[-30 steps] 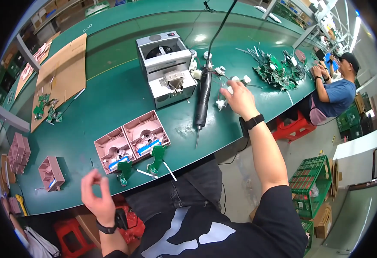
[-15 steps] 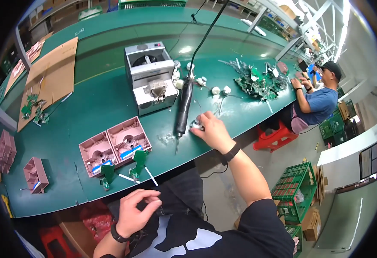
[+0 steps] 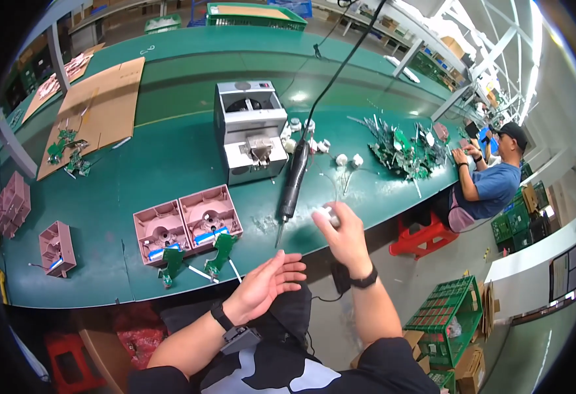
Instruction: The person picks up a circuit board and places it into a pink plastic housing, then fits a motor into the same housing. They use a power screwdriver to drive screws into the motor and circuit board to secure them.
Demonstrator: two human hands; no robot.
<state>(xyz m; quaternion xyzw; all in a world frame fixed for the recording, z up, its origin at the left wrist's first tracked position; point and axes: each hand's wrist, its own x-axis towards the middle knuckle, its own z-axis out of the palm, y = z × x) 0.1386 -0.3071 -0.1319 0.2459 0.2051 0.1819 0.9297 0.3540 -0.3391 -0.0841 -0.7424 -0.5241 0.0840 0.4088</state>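
Observation:
My right hand (image 3: 346,240) is above the front edge of the green bench, its fingers closed on a small white round part (image 3: 328,215). The part's exact kind is partly hidden by the fingers. My left hand (image 3: 266,287) is held palm up by the bench edge, fingers stretched out with nothing in them. Between and beyond the hands hangs a black electric screwdriver (image 3: 293,180), bit pointing down. Two pink plastic housings (image 3: 211,217) stand side by side to the left, with green circuit boards (image 3: 221,255) at their front edge.
A grey screw feeder (image 3: 250,131) stands behind the screwdriver. White round parts (image 3: 342,159) and a heap of circuit boards (image 3: 406,151) lie to the right. Another pink housing (image 3: 57,249) and a cardboard sheet (image 3: 107,108) are at left. A co-worker (image 3: 491,174) sits at far right.
My right hand has come nearer, lifting the white round part off the bench. My left hand has moved up and right, and its fingers have straightened. The view has shifted slightly.

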